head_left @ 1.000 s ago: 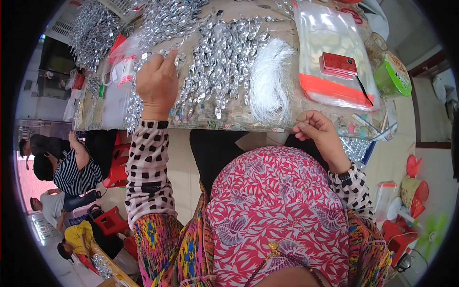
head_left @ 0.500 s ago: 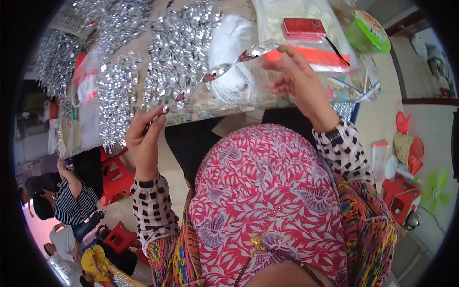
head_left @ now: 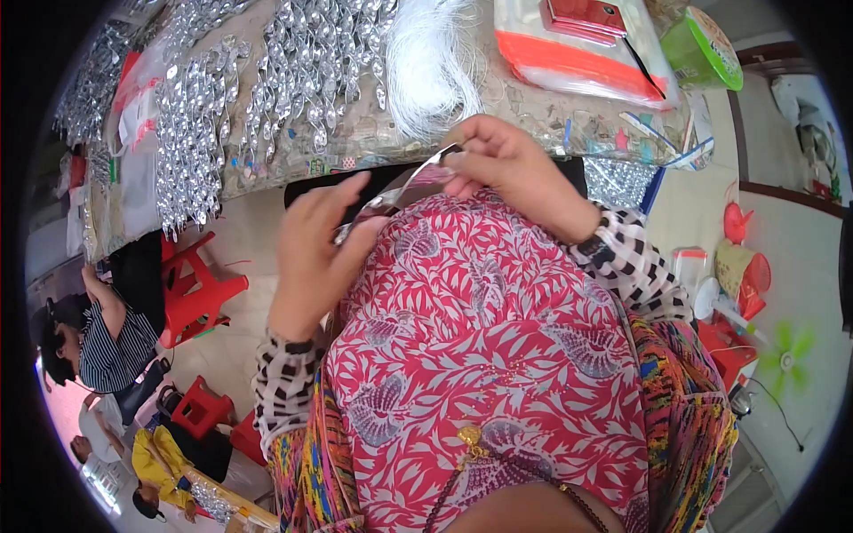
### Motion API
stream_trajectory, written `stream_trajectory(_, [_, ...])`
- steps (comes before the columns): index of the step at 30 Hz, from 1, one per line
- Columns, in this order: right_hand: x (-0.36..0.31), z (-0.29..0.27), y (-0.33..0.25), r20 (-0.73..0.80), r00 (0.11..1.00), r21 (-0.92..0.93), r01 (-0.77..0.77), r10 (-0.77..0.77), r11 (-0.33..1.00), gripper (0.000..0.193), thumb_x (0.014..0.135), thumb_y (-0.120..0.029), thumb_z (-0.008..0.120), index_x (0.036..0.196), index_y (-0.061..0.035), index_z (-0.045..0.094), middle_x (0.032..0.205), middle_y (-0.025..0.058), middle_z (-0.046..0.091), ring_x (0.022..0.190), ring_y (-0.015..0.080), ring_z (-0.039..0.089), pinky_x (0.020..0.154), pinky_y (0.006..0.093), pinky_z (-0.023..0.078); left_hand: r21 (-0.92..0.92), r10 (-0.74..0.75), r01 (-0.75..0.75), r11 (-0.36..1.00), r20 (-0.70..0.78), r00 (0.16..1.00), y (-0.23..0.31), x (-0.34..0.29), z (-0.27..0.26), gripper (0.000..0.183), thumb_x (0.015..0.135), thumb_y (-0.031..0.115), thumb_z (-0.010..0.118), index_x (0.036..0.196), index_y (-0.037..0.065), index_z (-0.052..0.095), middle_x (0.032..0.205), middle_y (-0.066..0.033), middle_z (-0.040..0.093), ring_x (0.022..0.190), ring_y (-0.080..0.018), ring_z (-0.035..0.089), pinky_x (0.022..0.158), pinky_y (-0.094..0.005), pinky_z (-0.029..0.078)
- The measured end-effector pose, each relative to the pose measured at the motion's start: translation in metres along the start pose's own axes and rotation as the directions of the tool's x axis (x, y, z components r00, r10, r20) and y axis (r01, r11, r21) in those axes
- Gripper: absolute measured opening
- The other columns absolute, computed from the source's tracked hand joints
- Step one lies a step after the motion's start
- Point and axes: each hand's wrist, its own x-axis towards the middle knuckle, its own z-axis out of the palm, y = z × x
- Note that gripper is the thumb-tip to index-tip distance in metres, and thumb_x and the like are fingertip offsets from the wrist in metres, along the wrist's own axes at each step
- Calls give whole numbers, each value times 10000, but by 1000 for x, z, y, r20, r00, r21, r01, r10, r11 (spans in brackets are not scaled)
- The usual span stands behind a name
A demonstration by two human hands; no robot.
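Observation:
A shiny, mirror-like silver strip [head_left: 410, 185] hangs slantwise between my hands, just above my lap. My right hand [head_left: 520, 182] pinches its upper end between thumb and fingers. Lower on the left, my left hand [head_left: 320, 249] has its fingers and thumb spread, slightly blurred. The strip's lower end lies in the gap between them; whether it touches the skin cannot be made out. Beyond my hands, many similar twisted silver strips [head_left: 315, 75] lie in bunches on the table [head_left: 524, 133]. A bundle of white thread [head_left: 433, 75] lies beside them.
Clear plastic bags with an orange band [head_left: 569, 75] lie on the table, a red phone-like object [head_left: 584, 19] on top. A green tub [head_left: 702, 53] stands at the right corner. Red stools [head_left: 200, 289] and other people [head_left: 115, 346] are at left; a green fan [head_left: 785, 360] is at right.
Both hands have come nearer my body and closer together, bringing the strip from over the table to above my lap. My left hand's fingers have spread from their pinch.

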Motion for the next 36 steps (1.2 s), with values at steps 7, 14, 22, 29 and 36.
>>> stream_trajectory(7, [-1,1,3,198,980,-173,50,-15,984,212,957,-99,545,1134,18,536,874,60,648,804,115,644,731,233,536,-233,-197,243,941,207,958,-7,-2,34,208,910,146,592,1032,-13,647,754,-105,594,667,-232,580,624,-322,448])
stream_trajectory(14, [17,-55,-12,56,779,-914,292,-625,282,137,888,-111,619,975,-6,623,843,96,636,782,206,627,678,315,493,-529,-517,618,582,346,783,-26,-6,35,220,966,198,550,1011,15,665,703,39,563,607,-21,458,549,-183,364])
stream_trajectory(22, [56,-30,-10,339,647,-899,437,-682,-33,145,803,-47,624,945,-32,641,902,134,551,866,321,553,745,403,450,-649,-529,593,477,327,783,-27,-4,34,239,976,224,531,1046,27,647,703,57,524,579,-12,447,522,-169,348])
stream_trajectory(29, [73,-26,-7,435,679,-890,425,-592,-168,164,754,-13,609,917,-29,618,903,143,543,877,332,545,765,414,446,-645,-567,623,443,336,752,-29,-5,30,222,960,219,562,1034,34,659,695,56,515,568,-17,453,519,-166,355])
stream_trajectory(36, [63,-28,-14,347,676,-854,514,-650,79,117,793,4,592,905,-26,594,905,131,549,874,325,545,754,405,440,-658,-546,620,428,358,757,-19,19,28,169,903,206,637,984,60,659,707,65,524,566,-6,434,506,-170,337])
